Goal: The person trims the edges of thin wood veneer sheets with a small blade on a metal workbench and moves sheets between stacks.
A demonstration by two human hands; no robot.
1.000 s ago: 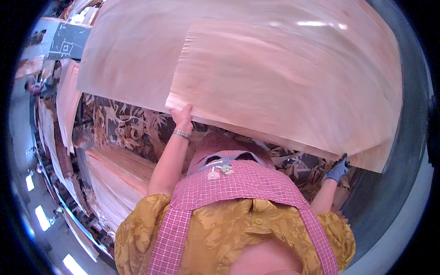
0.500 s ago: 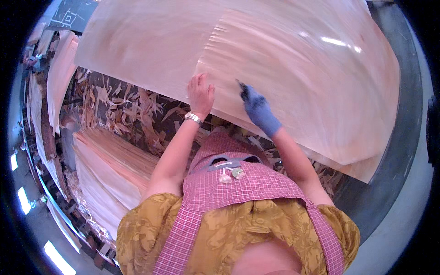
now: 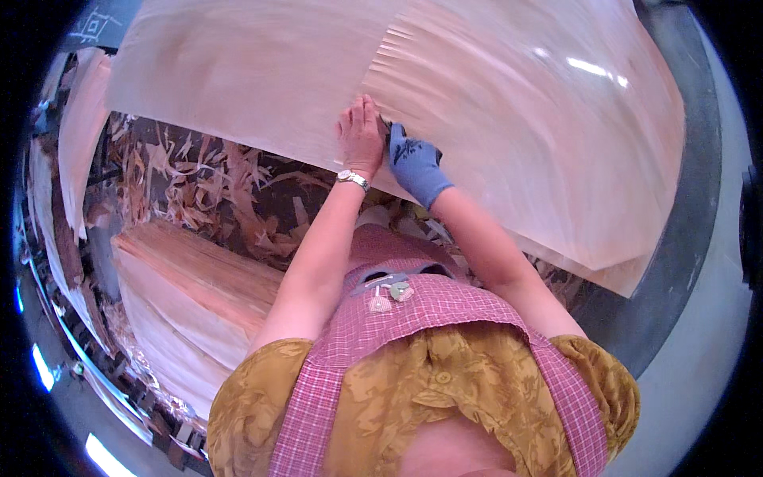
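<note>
A large, pale sheet of wood veneer lies before me, with a second sheet meeting it on the left. The seam between them has a wavy, rippled edge. My bare left hand, a watch on its wrist, rests on the veneer at the near end of this seam, fingers stretched out. Right beside it, my blue-gloved right hand is closed, index finger pointing forward along a small dark knife. Only a sliver of the knife shows between my hands; its tip is hidden.
Torn veneer scraps litter the floor beyond the sheet's near edge. A stack of veneer stands at my left, and another sheet hangs farther left. A dark curved table edge runs along the right.
My right hand has moved left and slightly away from me, bringing the knife up against my left hand. My left hand has shifted a little right and forward along the seam.
</note>
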